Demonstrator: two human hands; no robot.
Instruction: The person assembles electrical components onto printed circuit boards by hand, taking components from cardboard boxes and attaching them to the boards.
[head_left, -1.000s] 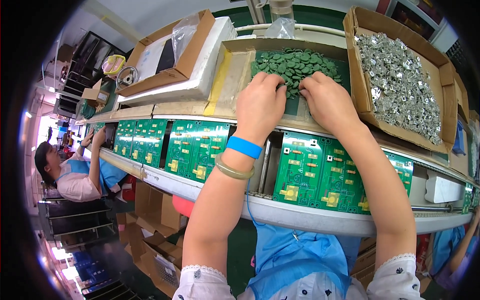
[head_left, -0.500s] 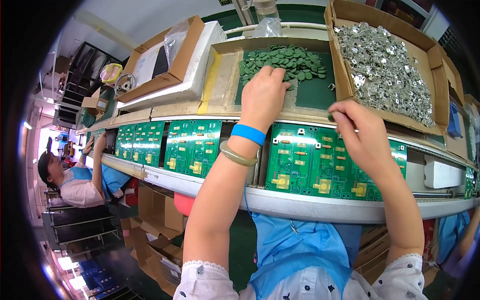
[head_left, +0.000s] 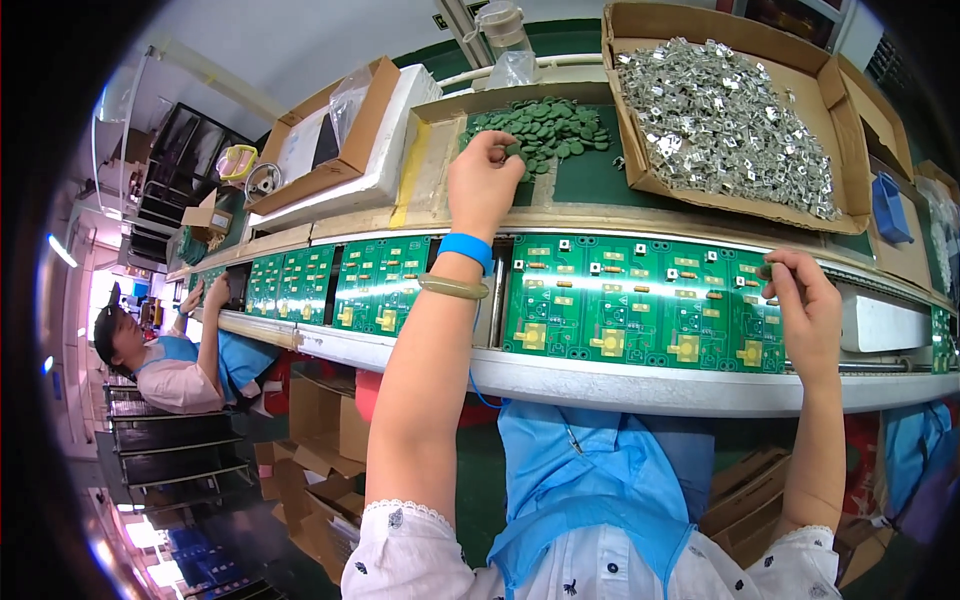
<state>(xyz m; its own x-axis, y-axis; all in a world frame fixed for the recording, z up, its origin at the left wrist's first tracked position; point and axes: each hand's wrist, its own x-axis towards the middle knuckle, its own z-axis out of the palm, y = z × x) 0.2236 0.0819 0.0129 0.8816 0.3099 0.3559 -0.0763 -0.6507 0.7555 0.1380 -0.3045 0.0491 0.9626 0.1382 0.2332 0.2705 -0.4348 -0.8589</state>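
My left hand [head_left: 484, 180] is at the near left edge of a heap of green disc-shaped components [head_left: 560, 130]. Its fingers are curled toward the thumb, and whatever lies between them cannot be told apart from the heap behind. A blue band and a bangle circle that wrist. Over the right end of a green circuit board panel [head_left: 610, 310], my right hand [head_left: 808, 305] pinches a small dark green disc component [head_left: 765, 271] between thumb and fingertip. The panel carries small resistors, white-and-black square parts and yellow patches.
More circuit boards [head_left: 380, 285] line the conveyor rail [head_left: 640, 385] to the left. A cardboard box of small metal clips [head_left: 730, 130] stands at the back right. Behind left, a carton [head_left: 325, 140] rests on white foam [head_left: 400, 150]. A co-worker [head_left: 165, 370] handles boards further left.
My right hand has moved right and nearer, from beside the clip box to over the panel's right end. My left hand has drawn slightly left at the disc heap. The view has shifted.
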